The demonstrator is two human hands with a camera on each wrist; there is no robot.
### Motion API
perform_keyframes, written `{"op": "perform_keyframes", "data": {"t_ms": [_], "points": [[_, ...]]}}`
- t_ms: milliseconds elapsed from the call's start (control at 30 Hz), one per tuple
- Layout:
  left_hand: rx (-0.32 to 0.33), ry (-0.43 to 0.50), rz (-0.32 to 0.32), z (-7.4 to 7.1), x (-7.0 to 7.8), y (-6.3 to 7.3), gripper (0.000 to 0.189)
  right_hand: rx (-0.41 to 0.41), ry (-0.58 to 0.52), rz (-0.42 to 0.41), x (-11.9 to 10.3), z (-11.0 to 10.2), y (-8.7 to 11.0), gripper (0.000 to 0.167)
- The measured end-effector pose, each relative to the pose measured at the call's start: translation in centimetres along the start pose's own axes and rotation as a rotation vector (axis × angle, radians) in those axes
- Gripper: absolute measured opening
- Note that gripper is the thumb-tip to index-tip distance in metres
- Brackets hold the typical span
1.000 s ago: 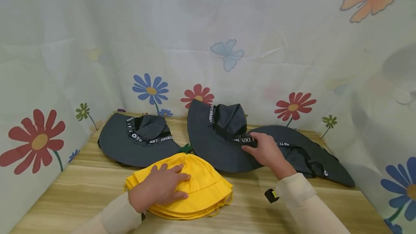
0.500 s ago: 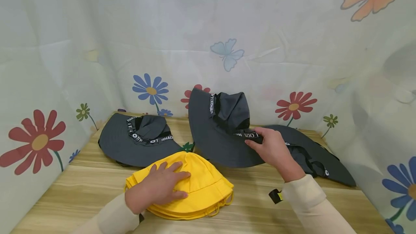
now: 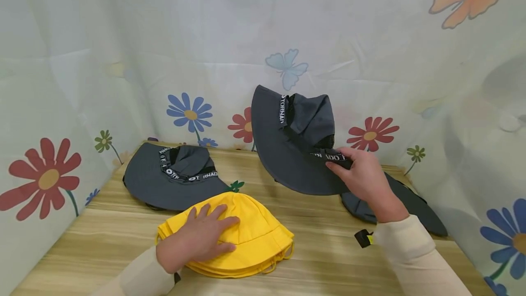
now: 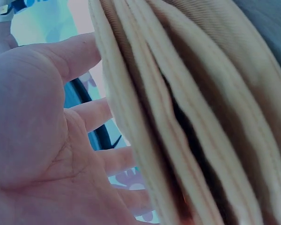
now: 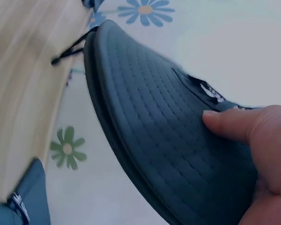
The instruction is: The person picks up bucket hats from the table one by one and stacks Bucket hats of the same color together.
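My right hand (image 3: 363, 175) pinches the brim of a dark grey bucket hat (image 3: 296, 159), thumb on the brim near the lettered inner band. This hat hangs above the table, tilted, its inside toward me. In the right wrist view the grey brim (image 5: 145, 126) shows a second edge close beneath it. My left hand (image 3: 199, 239) lies with spread fingers on a stack of yellow bucket hats (image 3: 255, 227) topped by a green leaf tab (image 3: 235, 187). Several layered brims (image 4: 178, 112) of that stack appear in the left wrist view, the palm beside them.
Another grey hat (image 3: 164, 182) lies inside up at the back left. At the right, a further grey hat (image 3: 415, 204) is partly hidden behind my right hand. A wooden table (image 3: 102, 245) is bounded by a flowered cloth backdrop (image 3: 230, 26).
My right hand has lifted the middle grey hat off the table, moving up and to the right. My left hand has stayed on the yellow hats.
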State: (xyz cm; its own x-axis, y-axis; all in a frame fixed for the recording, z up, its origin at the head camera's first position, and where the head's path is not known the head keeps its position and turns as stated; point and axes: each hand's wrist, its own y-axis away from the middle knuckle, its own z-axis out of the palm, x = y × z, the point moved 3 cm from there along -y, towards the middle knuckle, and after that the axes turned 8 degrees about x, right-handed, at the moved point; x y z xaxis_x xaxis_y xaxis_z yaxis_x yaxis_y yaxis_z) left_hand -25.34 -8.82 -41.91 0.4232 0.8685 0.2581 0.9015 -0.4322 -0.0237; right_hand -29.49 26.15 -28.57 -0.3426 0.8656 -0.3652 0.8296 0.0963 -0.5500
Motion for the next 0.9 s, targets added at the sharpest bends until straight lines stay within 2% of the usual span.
{"op": "perform_keyframes", "data": {"t_ms": [133,300,400,500,600,700,800,900], "points": [[-0.003,0.005,0.013,-0.2,-0.2,0.0,0.059,0.054,0.038,-0.068,-0.1,-0.7,0.0,0.025],[0.015,0.016,0.054,-1.0,-0.6,-0.4,0.058,0.088,0.058,-0.101,-0.4,-1.5,0.2,0.024],[0.042,0.049,0.065,-2.2,-0.7,-0.8,0.058,0.091,0.056,-0.112,-0.5,-2.1,0.4,0.024],[0.114,0.063,0.1,-3.8,-0.4,-1.3,0.056,0.116,0.053,-0.138,-0.7,-2.9,0.7,0.025],[0.251,0.059,0.178,-6.0,0.0,-1.6,0.052,0.167,0.052,-0.186,-1.0,-3.5,0.9,0.027],[0.453,0.067,0.269,-8.6,0.3,-1.6,0.047,0.211,0.049,-0.249,-1.5,-3.9,1.1,0.029],[0.682,0.073,0.361,-11.2,0.7,-1.5,0.045,0.241,0.046,-0.319,-2.0,-4.1,1.2,0.03],[0.87,0.032,0.434,-13.5,1.4,-1.6,0.05,0.27,0.05,-0.391,-2.5,-4.4,1.4,0.031]]}}
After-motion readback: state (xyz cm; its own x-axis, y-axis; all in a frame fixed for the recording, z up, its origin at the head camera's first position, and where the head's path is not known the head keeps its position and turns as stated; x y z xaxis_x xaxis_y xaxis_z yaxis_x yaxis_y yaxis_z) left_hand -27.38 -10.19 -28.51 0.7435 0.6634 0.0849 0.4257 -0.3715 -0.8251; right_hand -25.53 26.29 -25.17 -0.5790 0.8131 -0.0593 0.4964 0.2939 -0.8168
